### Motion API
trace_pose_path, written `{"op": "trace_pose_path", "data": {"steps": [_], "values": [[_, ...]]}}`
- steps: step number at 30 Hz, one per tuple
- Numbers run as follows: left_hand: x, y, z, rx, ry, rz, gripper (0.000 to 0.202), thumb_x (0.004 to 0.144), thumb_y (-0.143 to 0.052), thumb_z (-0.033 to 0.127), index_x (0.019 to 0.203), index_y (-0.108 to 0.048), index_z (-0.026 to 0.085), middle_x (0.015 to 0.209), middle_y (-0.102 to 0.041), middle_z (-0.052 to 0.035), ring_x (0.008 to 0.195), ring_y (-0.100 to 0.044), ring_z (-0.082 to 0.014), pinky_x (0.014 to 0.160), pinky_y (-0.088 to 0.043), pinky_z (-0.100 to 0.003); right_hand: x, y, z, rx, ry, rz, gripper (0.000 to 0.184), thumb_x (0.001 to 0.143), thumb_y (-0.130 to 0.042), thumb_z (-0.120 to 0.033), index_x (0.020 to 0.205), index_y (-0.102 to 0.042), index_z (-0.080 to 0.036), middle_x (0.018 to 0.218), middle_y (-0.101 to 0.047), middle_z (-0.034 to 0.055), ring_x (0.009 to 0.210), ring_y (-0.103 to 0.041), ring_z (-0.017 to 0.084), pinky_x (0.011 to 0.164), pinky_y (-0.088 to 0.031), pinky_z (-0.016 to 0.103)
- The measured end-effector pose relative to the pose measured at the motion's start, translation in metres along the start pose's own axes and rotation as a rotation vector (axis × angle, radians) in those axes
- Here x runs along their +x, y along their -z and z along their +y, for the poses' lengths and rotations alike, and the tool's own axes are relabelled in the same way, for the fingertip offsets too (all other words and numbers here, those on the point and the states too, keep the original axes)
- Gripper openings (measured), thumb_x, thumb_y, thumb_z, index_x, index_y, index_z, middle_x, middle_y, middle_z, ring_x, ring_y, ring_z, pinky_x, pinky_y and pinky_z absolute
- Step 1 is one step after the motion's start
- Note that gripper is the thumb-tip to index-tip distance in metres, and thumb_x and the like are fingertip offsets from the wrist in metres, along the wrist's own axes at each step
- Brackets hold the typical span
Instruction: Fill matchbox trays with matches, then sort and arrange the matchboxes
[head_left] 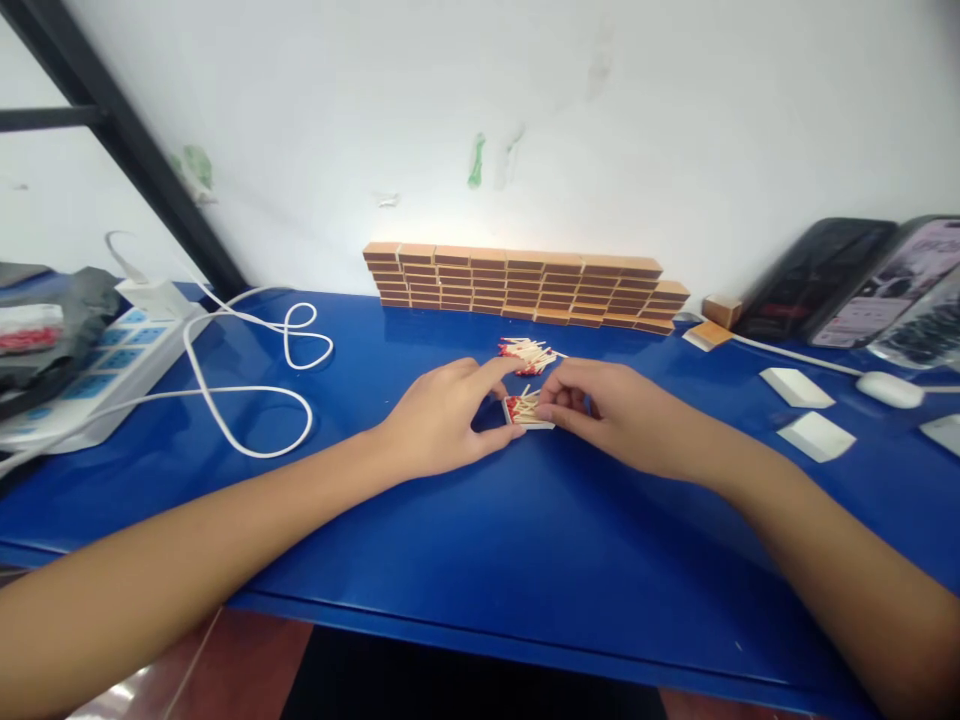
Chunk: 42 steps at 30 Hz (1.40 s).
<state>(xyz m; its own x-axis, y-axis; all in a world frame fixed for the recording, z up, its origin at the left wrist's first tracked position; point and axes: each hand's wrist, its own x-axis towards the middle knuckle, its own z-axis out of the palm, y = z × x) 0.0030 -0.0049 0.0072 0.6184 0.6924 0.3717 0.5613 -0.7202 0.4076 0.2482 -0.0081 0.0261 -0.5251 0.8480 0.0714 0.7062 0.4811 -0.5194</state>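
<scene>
A small white matchbox tray (538,426) sits on a blue table (480,560), between the fingertips of a person's two bare hands. It is shallow, straight-walled and open at the top, with a thin pale rim. The matches (523,408) inside have slim, cream-coloured sticks and bright red heads; the heads bunch toward the left hand (442,415), and the sticks point toward the right hand (615,410). They lie unevenly, a few slanting up past the rim on the side away from the person.

The left hand is spread, its thumb at the tray's near edge and its forefinger stretched beyond the tray; I cannot tell whether its bent fingers grip the far side. The right hand is curled, thumb and fingers drawn in over the tray's other end (what they pinch, if anything, is hidden).

Just past the left forefinger's tip lies a loose pile of matches (531,356), red heads and pale sticks crisscrossed. Farther beyond both hands, stacked matchboxes (525,285) form a low tan-and-brown wall. Out to the right of the right hand are two white pieces (817,436) with sloping sides.
</scene>
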Motion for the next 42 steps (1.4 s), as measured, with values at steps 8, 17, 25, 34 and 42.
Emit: {"op": "trace_pose_path", "data": {"steps": [8, 17, 25, 34, 42], "values": [[0.000, -0.002, -0.003, -0.008, -0.034, 0.010, 0.058, 0.090, -0.078, 0.035, 0.141, -0.053, 0.024, 0.109, -0.077, -0.0024, 0.103, -0.069, -0.0246, 0.091, -0.054, -0.040, 0.000, 0.002, -0.002, 0.019, 0.013, 0.008, 0.021, 0.098, -0.060, -0.039, 0.088, -0.069, -0.023, 0.082, -0.067, 0.0027, 0.068, -0.056, 0.016, 0.062, -0.042, 0.030], [0.000, 0.000, -0.002, -0.016, -0.025, 0.002, 0.058, 0.091, -0.077, 0.035, 0.143, -0.053, 0.026, 0.109, -0.077, -0.0022, 0.103, -0.069, -0.0247, 0.090, -0.055, -0.040, 0.005, 0.003, 0.016, -0.099, 0.099, 0.211, 0.024, 0.102, -0.054, -0.035, 0.113, -0.072, -0.025, 0.090, -0.065, 0.0056, 0.075, -0.057, 0.020, 0.070, -0.044, 0.033], [0.001, -0.001, -0.001, 0.011, -0.066, 0.009, 0.043, 0.091, -0.077, 0.034, 0.132, -0.066, 0.022, 0.108, -0.077, -0.0046, 0.100, -0.069, -0.0237, 0.090, -0.055, -0.040, 0.011, -0.004, 0.037, -0.197, 0.036, 0.268, 0.027, 0.099, -0.057, -0.034, 0.118, -0.073, -0.022, 0.100, -0.064, 0.0097, 0.084, -0.061, 0.024, 0.078, -0.048, 0.039], [0.002, -0.001, -0.003, -0.003, -0.152, 0.019, 0.018, 0.095, -0.072, 0.032, 0.109, -0.078, 0.021, 0.107, -0.079, -0.0065, 0.099, -0.071, -0.0233, 0.091, -0.057, -0.040, 0.005, 0.002, 0.003, 0.023, 0.123, 0.218, 0.017, 0.096, -0.061, -0.034, 0.095, -0.075, -0.025, 0.085, -0.066, 0.0047, 0.069, -0.057, 0.018, 0.066, -0.045, 0.033], [0.003, -0.001, -0.004, -0.014, -0.128, 0.019, 0.019, 0.093, -0.075, 0.032, 0.109, -0.078, 0.021, 0.107, -0.079, -0.0057, 0.098, -0.071, -0.0238, 0.089, -0.056, -0.039, 0.001, 0.001, -0.003, -0.021, 0.131, 0.138, 0.018, 0.093, -0.065, -0.034, 0.080, -0.070, -0.023, 0.079, -0.064, 0.0030, 0.067, -0.054, 0.016, 0.063, -0.041, 0.032]]}}
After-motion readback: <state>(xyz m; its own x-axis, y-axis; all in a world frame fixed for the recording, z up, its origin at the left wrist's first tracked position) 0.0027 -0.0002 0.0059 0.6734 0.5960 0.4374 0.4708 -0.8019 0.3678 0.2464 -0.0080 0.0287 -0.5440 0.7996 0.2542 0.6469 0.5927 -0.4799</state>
